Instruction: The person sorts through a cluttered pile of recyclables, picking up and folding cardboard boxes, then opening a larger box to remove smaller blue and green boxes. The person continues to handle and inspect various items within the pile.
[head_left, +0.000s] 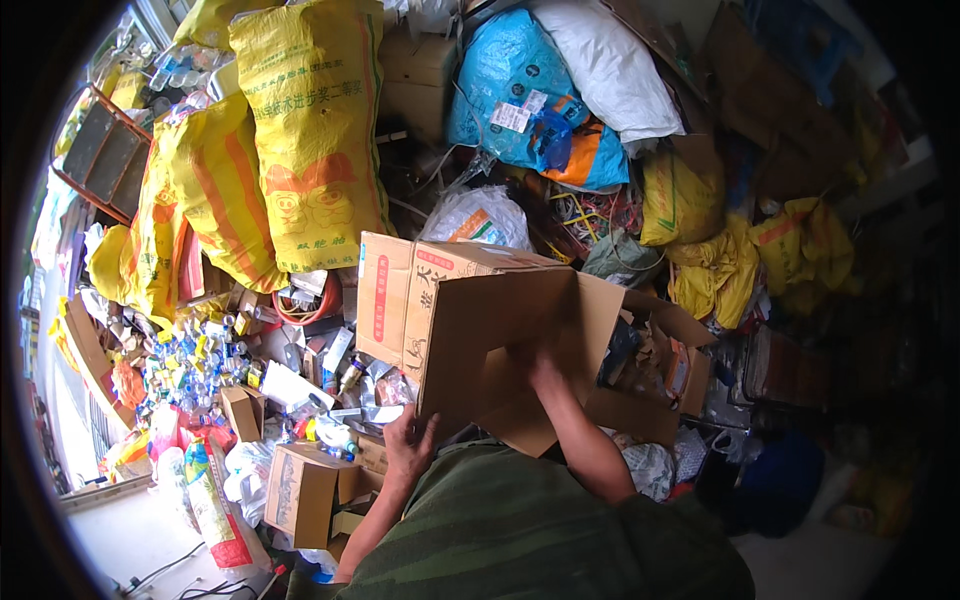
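A large cardboard box (386, 300) with printing on its side is tipped so that its open mouth faces me. My left hand (411, 442) grips the lower left edge of the box, with the thumb on the near side. Reaching into the box's mouth, my right hand (534, 358) is blurred and in shadow; whether its fingers hold anything cannot be told. Right of the box stands another open cardboard box (694, 375) with brown paper scraps and other bits inside.
Yellow woven sacks (315, 150) stand at the upper left, a blue plastic bag (502, 82) and a white sack (611, 67) at the top. Small bottles and packets (199, 360) lie heaped at left. A smaller cardboard box (296, 491) sits beside my left forearm. Cables (169, 574) lie at lower left.
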